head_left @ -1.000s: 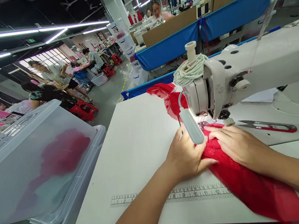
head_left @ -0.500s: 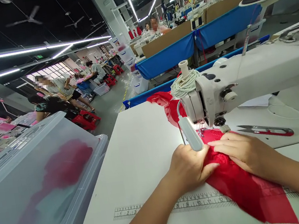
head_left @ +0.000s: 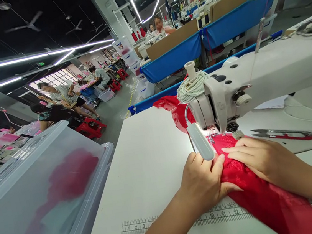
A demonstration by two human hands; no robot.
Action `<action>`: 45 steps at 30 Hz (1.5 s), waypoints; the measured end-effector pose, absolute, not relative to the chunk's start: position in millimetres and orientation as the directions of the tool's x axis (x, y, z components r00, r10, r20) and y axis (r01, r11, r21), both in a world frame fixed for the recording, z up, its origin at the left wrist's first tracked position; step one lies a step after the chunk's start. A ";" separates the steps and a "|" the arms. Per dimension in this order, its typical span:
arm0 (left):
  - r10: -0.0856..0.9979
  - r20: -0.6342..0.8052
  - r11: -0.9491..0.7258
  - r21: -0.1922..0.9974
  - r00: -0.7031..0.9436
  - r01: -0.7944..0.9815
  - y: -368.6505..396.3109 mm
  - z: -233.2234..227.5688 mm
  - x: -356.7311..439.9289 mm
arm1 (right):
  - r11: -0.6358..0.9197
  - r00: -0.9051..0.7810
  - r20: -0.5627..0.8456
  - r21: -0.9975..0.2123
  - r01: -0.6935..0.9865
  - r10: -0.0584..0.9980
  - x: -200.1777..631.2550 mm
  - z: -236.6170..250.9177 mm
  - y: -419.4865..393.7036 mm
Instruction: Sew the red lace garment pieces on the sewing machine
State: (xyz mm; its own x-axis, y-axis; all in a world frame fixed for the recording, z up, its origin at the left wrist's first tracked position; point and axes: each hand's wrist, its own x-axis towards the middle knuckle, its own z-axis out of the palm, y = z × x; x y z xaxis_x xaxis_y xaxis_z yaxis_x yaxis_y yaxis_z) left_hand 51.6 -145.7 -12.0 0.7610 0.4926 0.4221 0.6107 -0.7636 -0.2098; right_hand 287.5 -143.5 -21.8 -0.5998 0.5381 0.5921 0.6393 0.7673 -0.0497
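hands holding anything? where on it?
Both rest on the red fabric near the needle: left hand bunches its left edge under the fingers, right hand presses flat on top. Nothing is lifted.

A frosted plastic bin (head_left: 39, 195) with something red inside stands at the left edge of the bench (head_left: 147, 160). Thread snips (head_left: 284, 134) lie to the right. Blue cloth troughs (head_left: 206, 42) line the stations beyond.

Garment factory: sewing machine (head_left: 244, 85) standing beyond the fingers (head_left: 233, 152); workers (head_left: 60, 95) sitting at benches (head_left: 205, 36) behind.
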 end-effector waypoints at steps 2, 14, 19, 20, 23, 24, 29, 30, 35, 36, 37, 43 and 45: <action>0.482 0.438 -0.766 -0.209 0.759 0.608 -145.9 -11.8 51.5 | 0.761 -0.596 0.586 -0.055 0.647 0.549 288.0 -22.7 -143.5; 0.511 0.452 -0.758 -0.163 0.731 0.631 -139.0 -12.9 50.4 | 0.729 -0.592 0.606 0.029 0.684 0.532 287.6 -24.3 -137.5; 0.529 0.424 -0.744 -0.185 0.735 0.642 -134.4 -14.9 48.4 | 0.735 -0.606 0.598 0.041 0.677 0.524 288.4 -24.9 -132.5; 0.537 0.416 -0.742 -0.182 0.734 0.645 -133.6 -14.6 48.0 | 0.736 -0.609 0.590 0.037 0.676 0.530 288.8 -26.6 -132.0; 0.532 0.426 -0.752 -0.161 0.732 0.640 -130.9 -11.9 47.0 | 0.724 -0.590 0.579 -0.001 0.689 0.563 289.5 -33.1 -132.3; 0.513 0.432 -0.767 -0.156 0.742 0.622 -129.8 -10.4 46.8 | 0.720 -0.576 0.582 -0.023 0.694 0.574 289.5 -35.1 -133.1; 0.398 0.325 -0.883 -0.117 0.858 0.454 -126.5 -2.7 47.7 | 0.777 -0.608 0.585 -0.062 0.627 0.537 291.2 -38.3 -140.2; 0.403 0.308 -0.887 -0.102 0.862 0.451 -126.8 -1.3 48.4 | 0.787 -0.616 0.586 -0.062 0.614 0.526 291.9 -38.0 -141.6; 0.511 0.336 -0.831 -0.045 0.791 0.555 -133.6 4.0 52.4 | 0.780 -0.592 0.596 -0.095 0.619 0.543 293.1 -37.2 -145.4; 0.511 0.348 -0.828 -0.046 0.786 0.558 -135.4 4.2 52.8 | 0.777 -0.589 0.597 -0.097 0.622 0.546 292.7 -37.3 -145.4; 0.504 0.356 -0.830 -0.051 0.787 0.555 -137.0 3.9 53.0 | 0.772 -0.583 0.598 -0.097 0.628 0.550 292.1 -37.3 -145.1; 0.536 0.292 -0.810 -0.085 0.792 0.580 -142.8 -3.1 50.6 | 0.751 -0.569 0.614 -0.059 0.658 0.547 290.1 -31.0 -142.3; 0.542 0.297 -0.801 -0.099 0.786 0.590 -143.7 -5.4 48.9 | 0.762 -0.590 0.619 -0.021 0.648 0.519 290.3 -27.0 -141.7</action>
